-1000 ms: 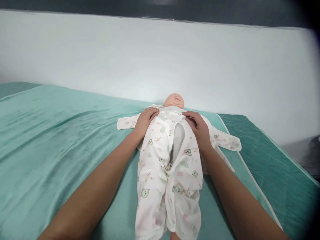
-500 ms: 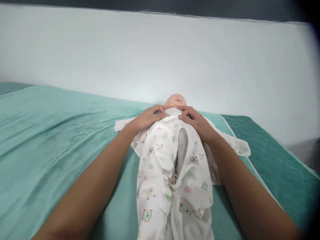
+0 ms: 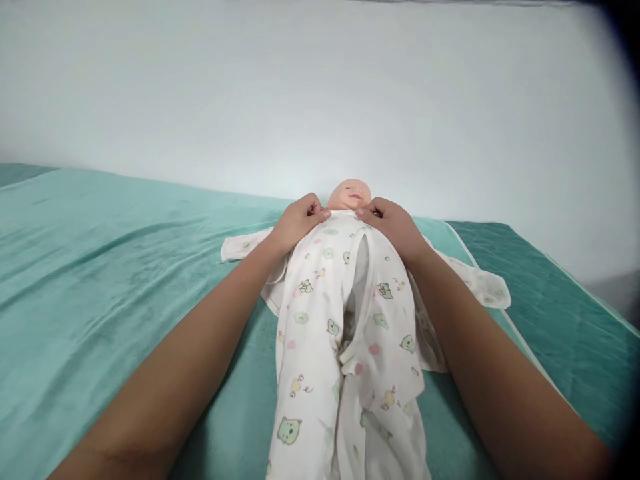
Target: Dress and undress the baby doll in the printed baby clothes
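Note:
A baby doll (image 3: pixel 351 192) lies on its back, its head against the wall and its chin and mouth showing. White open-crotch baby pants (image 3: pixel 307 340) with green bear prints cover its front from the neck downward. My left hand (image 3: pixel 299 222) pinches the pants' top edge on the left of the neck. On the other side, my right hand (image 3: pixel 393 225) grips the same edge between thumb and curled fingers. Beneath lies a white printed shirt, its left sleeve (image 3: pixel 243 245) and right sleeve (image 3: pixel 487 287) spread outward. The doll's arms and legs are hidden.
A light green sheet (image 3: pixel 115 267) with wrinkles spreads under the doll. Darker green quilted fabric (image 3: pixel 550 300) lies to the right beyond a pale edging. A white wall (image 3: pixel 300 93) rises directly behind the head.
Both hands have moved slightly toward the doll's head, drawing the pants' top edge up. The white band at the neck no longer shows, and the crotch opening looks narrower. The view has tilted down.

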Available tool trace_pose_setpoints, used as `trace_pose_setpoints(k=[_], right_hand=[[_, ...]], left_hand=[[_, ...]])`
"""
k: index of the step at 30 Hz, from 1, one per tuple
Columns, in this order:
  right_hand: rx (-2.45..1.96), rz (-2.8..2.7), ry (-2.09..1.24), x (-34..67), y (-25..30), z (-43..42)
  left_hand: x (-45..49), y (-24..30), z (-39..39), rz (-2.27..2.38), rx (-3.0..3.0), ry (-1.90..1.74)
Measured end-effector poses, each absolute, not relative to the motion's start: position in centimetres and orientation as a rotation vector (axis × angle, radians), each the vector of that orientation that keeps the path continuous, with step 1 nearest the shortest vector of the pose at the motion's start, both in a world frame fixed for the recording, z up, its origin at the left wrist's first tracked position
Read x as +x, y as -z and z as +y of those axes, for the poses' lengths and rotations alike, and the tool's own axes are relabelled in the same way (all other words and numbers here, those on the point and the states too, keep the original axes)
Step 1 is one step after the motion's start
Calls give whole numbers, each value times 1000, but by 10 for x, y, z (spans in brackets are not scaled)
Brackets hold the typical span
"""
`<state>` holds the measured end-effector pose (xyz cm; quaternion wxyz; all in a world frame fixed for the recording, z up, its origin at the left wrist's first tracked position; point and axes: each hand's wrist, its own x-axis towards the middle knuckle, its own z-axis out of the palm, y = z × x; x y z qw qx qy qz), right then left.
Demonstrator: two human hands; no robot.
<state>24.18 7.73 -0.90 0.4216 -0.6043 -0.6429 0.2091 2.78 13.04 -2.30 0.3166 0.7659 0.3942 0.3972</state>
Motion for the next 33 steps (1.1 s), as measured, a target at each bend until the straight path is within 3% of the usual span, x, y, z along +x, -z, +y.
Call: trace_pose_setpoints(k=[5,12,16,24,33], right_hand=[[-1383,-1426,-619,240,18,78],[-1198,-1351,-621,246,39,57],[-1275,-1302,-465,251,56,33],[-1389,-1762,-161,243,81,-69],[-1428,-2125,24,233,67,-137]], left_hand=[[30,30,131,1014,2021,-1104],[8,49,104,1358,2366,-1205],[-7,53,66,1465,2567,-1057],[-20,49,-42,1339,2749,-607],[-16,46,-74,1162,2564,-674]])
